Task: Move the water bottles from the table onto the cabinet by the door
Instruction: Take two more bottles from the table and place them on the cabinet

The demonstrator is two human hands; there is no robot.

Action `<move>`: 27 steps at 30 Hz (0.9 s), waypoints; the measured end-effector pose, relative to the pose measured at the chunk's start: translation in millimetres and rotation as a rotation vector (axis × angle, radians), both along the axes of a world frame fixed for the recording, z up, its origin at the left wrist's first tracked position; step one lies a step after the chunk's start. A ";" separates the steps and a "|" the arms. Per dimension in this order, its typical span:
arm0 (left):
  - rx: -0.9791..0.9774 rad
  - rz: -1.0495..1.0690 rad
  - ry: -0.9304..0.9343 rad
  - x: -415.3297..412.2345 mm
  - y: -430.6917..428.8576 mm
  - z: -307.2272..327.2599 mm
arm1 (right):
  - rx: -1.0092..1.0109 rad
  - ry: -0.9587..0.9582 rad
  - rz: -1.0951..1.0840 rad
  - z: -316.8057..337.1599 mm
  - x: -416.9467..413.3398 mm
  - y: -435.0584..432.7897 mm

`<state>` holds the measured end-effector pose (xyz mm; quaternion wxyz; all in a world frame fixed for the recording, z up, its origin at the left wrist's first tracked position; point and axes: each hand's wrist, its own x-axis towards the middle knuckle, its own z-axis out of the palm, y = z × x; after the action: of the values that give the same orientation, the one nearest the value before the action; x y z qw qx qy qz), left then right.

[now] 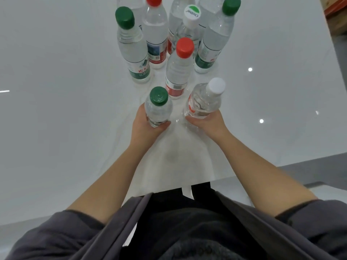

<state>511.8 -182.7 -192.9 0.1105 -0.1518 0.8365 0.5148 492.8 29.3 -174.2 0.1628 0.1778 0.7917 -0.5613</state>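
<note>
Gripping two bottles: left hand [148,125] curled round the green-capped bottle [158,109], right hand [205,122] round the tilted white-capped bottle [203,103], both on the table's [56,94] near-edge side of the standing cluster [177,76]. Pickup step, I judge. Next: lift clear, carry to the cabinet — not in view.

Toward the counter's [56,94] far edge, the rearmost bottles [177,14] are cut off at the top. Fingers of the left hand [144,126] hide behind the green-capped bottle [158,109], those of the right hand [208,122] behind the white-capped bottle [204,102].
</note>
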 end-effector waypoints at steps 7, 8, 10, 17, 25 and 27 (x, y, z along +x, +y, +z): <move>-0.058 -0.100 -0.028 8.9 14.1 0.2 | 0.057 -0.022 0.016 -3.5 24.5 8.8; -0.062 -0.129 -0.030 12.0 18.0 0.8 | 0.057 -0.021 0.011 -3.8 29.6 11.8; -0.065 -0.181 -0.041 19.3 27.7 0.6 | 0.055 -0.023 -0.002 -4.2 41.6 19.4; -0.075 -0.357 -0.041 49.0 79.2 7.6 | 0.022 -0.035 -0.053 -0.6 99.3 62.6; -0.074 -0.645 -0.045 103.9 167.5 14.0 | -0.023 0.012 -0.300 16.4 200.3 125.3; -0.046 -0.716 -0.033 125.0 192.4 16.9 | -0.036 0.011 -0.395 13.8 236.5 144.9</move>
<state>636.9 9.7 -176.0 0.2936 0.1400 0.8463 0.4219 729.3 174.1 -160.3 0.0482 0.3237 0.7322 -0.5973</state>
